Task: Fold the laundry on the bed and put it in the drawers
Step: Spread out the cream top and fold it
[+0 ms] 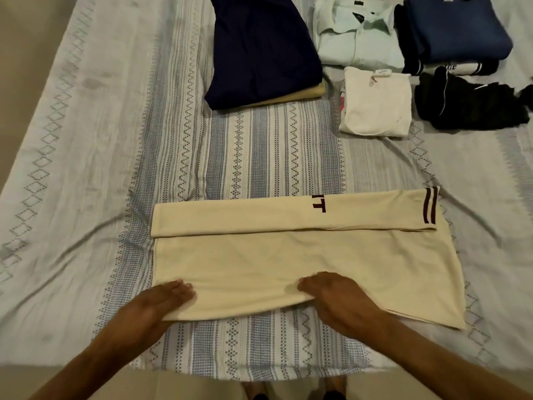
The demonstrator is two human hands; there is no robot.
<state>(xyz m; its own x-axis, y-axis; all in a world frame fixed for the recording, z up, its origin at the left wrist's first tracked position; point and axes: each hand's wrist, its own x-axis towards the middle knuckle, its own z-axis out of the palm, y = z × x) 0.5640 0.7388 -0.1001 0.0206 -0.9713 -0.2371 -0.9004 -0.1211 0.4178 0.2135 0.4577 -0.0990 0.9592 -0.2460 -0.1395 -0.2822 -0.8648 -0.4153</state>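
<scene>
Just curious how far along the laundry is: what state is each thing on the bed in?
Cream shirt: partly folded, far edge turned over, both hands gripping its near edge.
Navy garment: folded, on a yellow one.
Pale shirt: folded.
White top: folded.
Blue sweater: folded, stacked.
Black clothes: loosely bunched.

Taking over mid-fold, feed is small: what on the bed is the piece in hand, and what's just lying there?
In hand:
- cream shirt, far side folded over, near edge gripped by left hand and right hand

Lying there, already folded:
- navy garment on a yellow one
- pale green shirt
- white T-shirt
- blue sweatshirt
- black garment
</scene>
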